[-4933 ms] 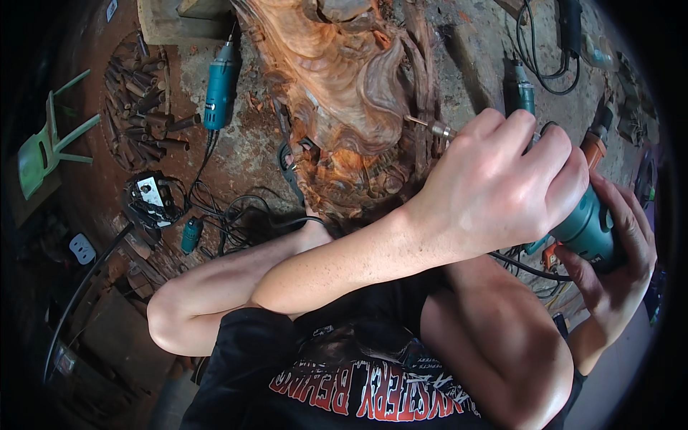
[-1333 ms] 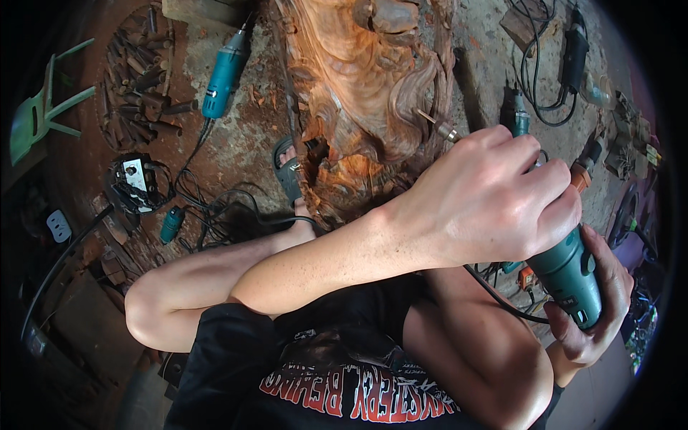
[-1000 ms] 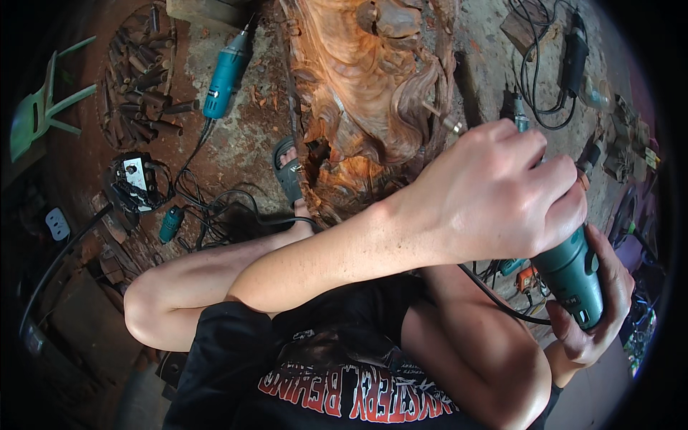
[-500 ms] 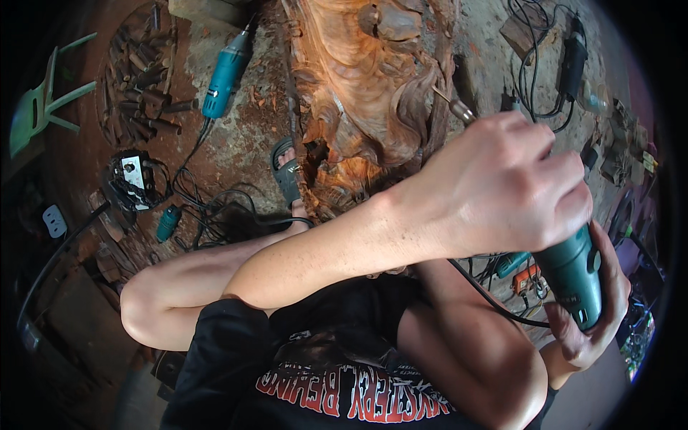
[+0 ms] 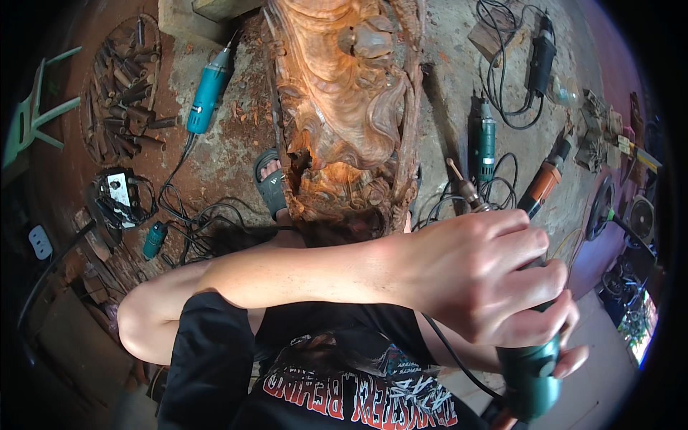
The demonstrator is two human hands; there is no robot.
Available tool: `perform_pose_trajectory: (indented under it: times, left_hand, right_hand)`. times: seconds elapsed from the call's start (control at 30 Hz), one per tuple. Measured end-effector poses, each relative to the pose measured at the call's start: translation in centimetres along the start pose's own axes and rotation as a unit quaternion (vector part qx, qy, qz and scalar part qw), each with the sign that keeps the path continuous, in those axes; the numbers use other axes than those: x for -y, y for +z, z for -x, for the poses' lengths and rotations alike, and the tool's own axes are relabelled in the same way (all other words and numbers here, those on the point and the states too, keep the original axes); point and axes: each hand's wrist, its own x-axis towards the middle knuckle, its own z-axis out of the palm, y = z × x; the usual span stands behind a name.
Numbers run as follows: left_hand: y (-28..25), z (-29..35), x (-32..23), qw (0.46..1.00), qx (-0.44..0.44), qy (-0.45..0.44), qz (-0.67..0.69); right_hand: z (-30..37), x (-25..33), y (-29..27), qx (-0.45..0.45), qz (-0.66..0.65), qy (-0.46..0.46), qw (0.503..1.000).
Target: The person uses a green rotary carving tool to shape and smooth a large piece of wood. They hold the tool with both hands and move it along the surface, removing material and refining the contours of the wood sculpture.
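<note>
A green die grinder (image 5: 530, 383) is held in both hands at the lower right, beside the carved brown wood piece (image 5: 344, 107). My left hand (image 5: 487, 279), its forearm crossing from the left, is closed around the grinder's front part. My right hand (image 5: 570, 351) is mostly hidden behind the left one and the tool; its fingertips show curled against the grinder's body. The metal collet and slim bit (image 5: 466, 186) point up and left, apart from the wood. A black cord runs from the grinder's rear past my lap.
A teal die grinder (image 5: 208, 97) lies left of the wood. On the right lie a green grinder (image 5: 486, 143), an orange-black tool (image 5: 546, 179) and a black tool (image 5: 543, 61) with tangled cords. A basket of dark rods (image 5: 125, 122) and a power box (image 5: 118, 197) are left.
Both hands and the grinder have come down and left, closer to my body. The right hand has shifted from under the rear end to the grinder's side. The whole view has shifted slightly.
</note>
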Motion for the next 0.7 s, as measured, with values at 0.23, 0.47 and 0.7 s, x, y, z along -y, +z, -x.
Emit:
perform_pose_trajectory:
  times: [0.23, 0.47, 0.7]
  left_hand:
    - [-6.3, 1.1, 7.2, 0.966, 0.147, 0.202, 0.067]
    - [-8.0, 1.6, 8.3, 0.958, 0.183, 0.221, 0.028]
    - [-8.0, 2.1, 8.3, 0.959, 0.179, 0.220, 0.000]
  right_hand:
    - [-1.1, -11.9, -4.7, 0.127, -0.070, -0.075, 0.987]
    - [-2.6, -13.5, -3.9, 0.117, -0.025, -0.058, 0.991]
    - [-3.6, -13.4, -2.6, 0.107, 0.045, 0.000, 0.993]
